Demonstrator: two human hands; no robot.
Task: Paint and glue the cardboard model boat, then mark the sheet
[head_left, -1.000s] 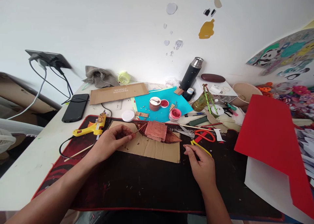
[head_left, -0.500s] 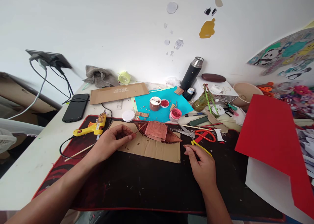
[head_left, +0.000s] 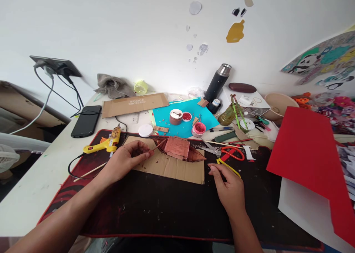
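A reddish-brown boat-shaped model (head_left: 177,148) with a boxy top rests on a flat piece of cardboard (head_left: 180,172). At its left end, my left hand (head_left: 130,159) pinches a thin reddish-brown stick (head_left: 159,146) that slants up toward the model. My right hand (head_left: 227,184) is over the black mat, right of the cardboard, its thumb and forefinger pinched on something too small to make out. Just above it lie scissors (head_left: 233,153) with red and yellow handles.
Behind the model, an open pink paint jar (head_left: 199,129) and a brown jar (head_left: 175,117) stand by blue paper (head_left: 163,116). A yellow glue gun (head_left: 102,146) with its cord lies left, a phone (head_left: 86,121) beyond. Large red paper (head_left: 302,149) fills the right side.
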